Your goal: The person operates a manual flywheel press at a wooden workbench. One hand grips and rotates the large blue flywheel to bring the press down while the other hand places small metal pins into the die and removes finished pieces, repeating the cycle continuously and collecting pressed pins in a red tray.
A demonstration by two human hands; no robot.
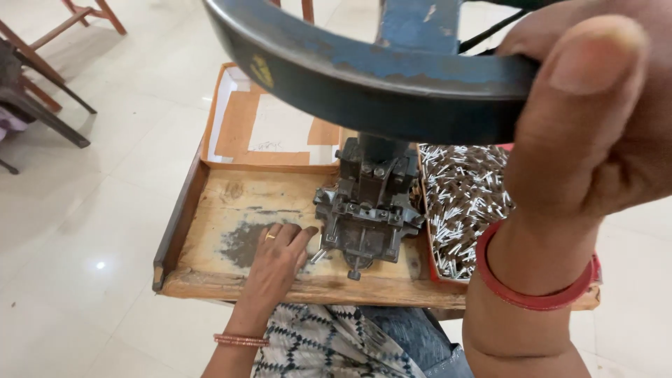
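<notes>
Right hand (pixel 595 119) up close to the camera, grip clamped on the dark blue-grey curved metal wheel rim (pixel 371 77), thumb pressed over its near edge; red bangle (pixel 535 297) round the wrist. Left hand (pixel 276 255) lower down, flat on the worn wooden counter (pixel 231 203), fingers loosely together, thumb and fingertips pinching a small silvery metal piece (pixel 317 256) at the left foot of the grey metal press head (pixel 367 217). Gold ring on one finger, thin coppery bangles (pixel 241 341) at that wrist. Press head upright at the middle of the counter, under the blue painted column (pixel 413 24). Red tray (pixel 434 269) heaped with small silver and brown pins, just right of the press. Open shallow cardboard box (pixel 269 129) at the far left of the counter. Wooden chair legs (pixel 42 42) on the pale tiled floor (pixel 84 231), far left.
</notes>
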